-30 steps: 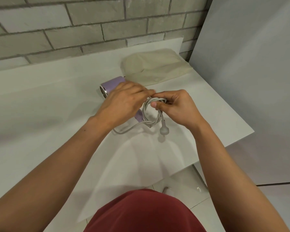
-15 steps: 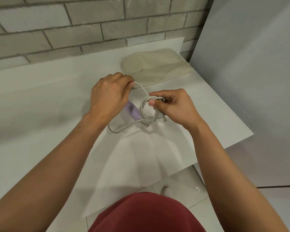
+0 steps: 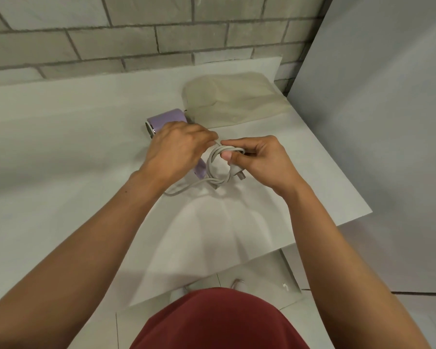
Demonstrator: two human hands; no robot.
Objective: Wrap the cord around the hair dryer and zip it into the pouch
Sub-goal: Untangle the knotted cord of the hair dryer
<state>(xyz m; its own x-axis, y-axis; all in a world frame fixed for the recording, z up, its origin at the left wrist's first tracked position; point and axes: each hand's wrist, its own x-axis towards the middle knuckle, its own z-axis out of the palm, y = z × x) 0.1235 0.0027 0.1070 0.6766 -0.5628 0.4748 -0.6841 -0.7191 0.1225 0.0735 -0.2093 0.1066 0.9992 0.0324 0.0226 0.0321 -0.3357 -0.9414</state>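
The person wears a plain dark red garment [image 3: 219, 321], seen at the bottom edge of the view. Both forearms are bare down to the left hand [image 3: 176, 149] and right hand [image 3: 259, 162], whose thumbnail is short.

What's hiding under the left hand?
The purple hair dryer: its round end and the handle's tip peek out. The left hand covers the middle, so where the cord goes under it cannot be seen.

The lilac dryer [image 3: 168, 119] lies on the table [image 3: 61, 147], its white cord [image 3: 213, 159] coiled in loops beside it. The beige pouch [image 3: 234, 99] lies flat just behind.
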